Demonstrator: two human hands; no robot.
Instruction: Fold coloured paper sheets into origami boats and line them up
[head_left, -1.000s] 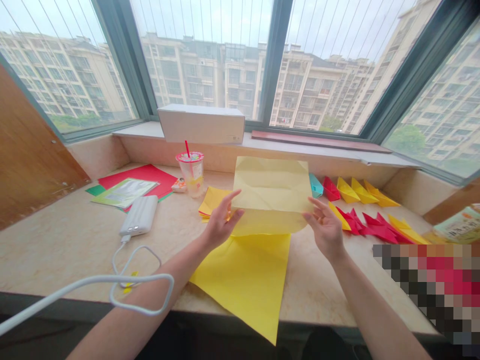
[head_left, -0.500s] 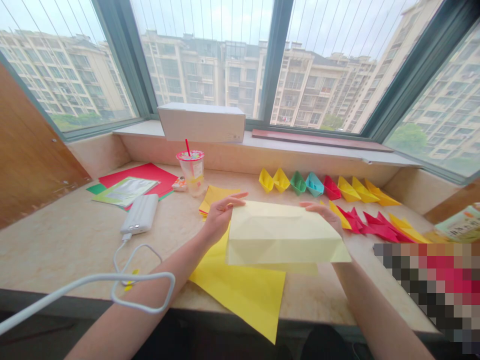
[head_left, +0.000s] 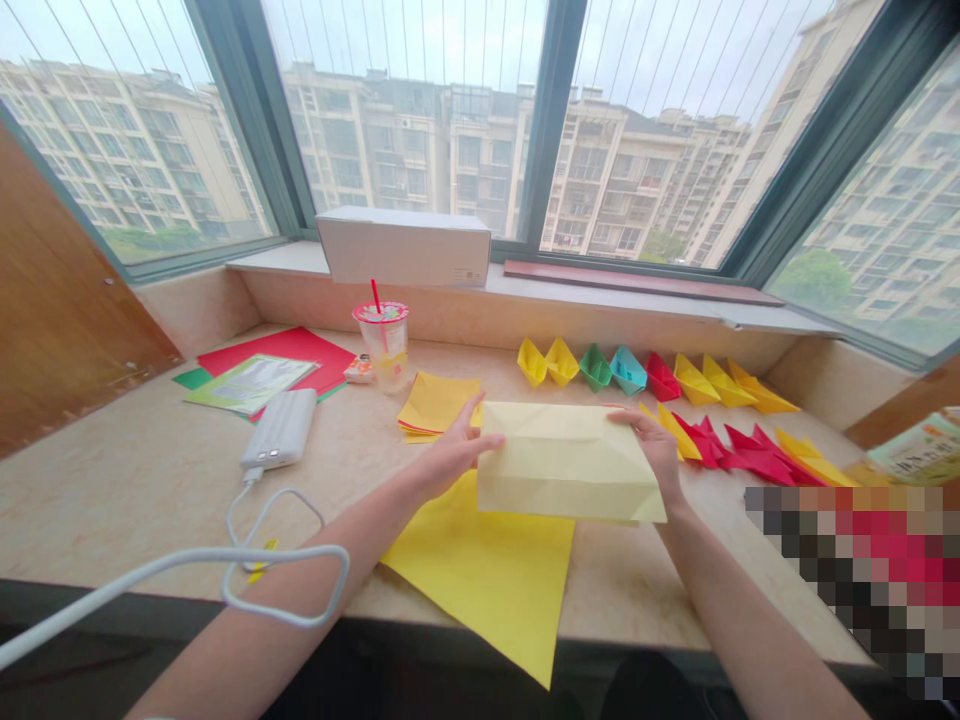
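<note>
A pale yellow folded sheet of paper (head_left: 566, 462) with creases is held just above the stone counter (head_left: 135, 480), tilted toward me. My left hand (head_left: 450, 455) grips its left edge with thumb and fingers. My right hand (head_left: 654, 440) holds its right top corner, partly hidden behind the paper. Under it a bright yellow sheet (head_left: 487, 570) lies flat and hangs over the counter's front edge.
A row of folded paper boats (head_left: 630, 370) stands at the back, with more red and yellow ones (head_left: 750, 450) to the right. A stack of coloured sheets (head_left: 439, 405), a drink cup (head_left: 382, 345), a white power bank (head_left: 279, 428) with cable (head_left: 262, 560), red papers (head_left: 285, 355) and a white box (head_left: 405, 245) lie left.
The pale sheet, upright in front of me a second ago, has been tipped down and folded toward me; it now lies lower and narrower over the bright yellow sheet.
</note>
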